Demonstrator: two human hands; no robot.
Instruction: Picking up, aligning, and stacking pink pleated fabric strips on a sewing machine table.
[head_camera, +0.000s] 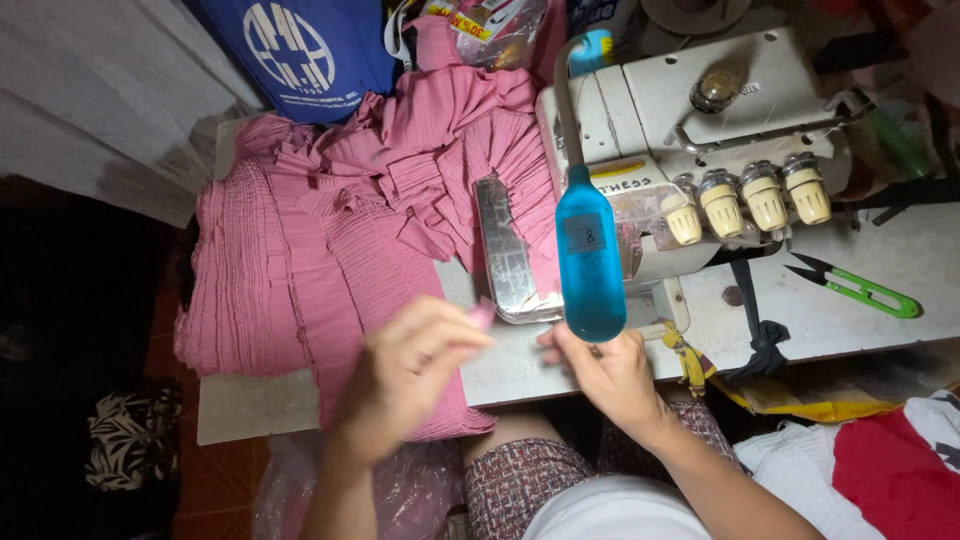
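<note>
Both hands sit at the table's near edge: left hand (408, 362), blurred, is curled with fingertips pinched on a small pink fabric scrap (483, 316); right hand (603, 372) is loosely curled just under a blue lamp (589, 250), whether touching it or gripping anything cannot be told. Pink scrap sits between the hands, at the front edge of the pleated pink fabric (340, 240), ribbed and heaped in crumpled folds over the table's left half and draping off the edge. Blue lamp is smooth, glossy, oblong, on a grey bent stalk, and hides part of the cream metal overlock machine (700, 110) with four knobbed tension dials (745, 200). Shiny silver plate (505, 255) lies beside the fabric. Green-handled thread snips (860, 287) lie well apart on the scuffed white table (830, 320). Blue bag (305, 50) stands behind.
</note>
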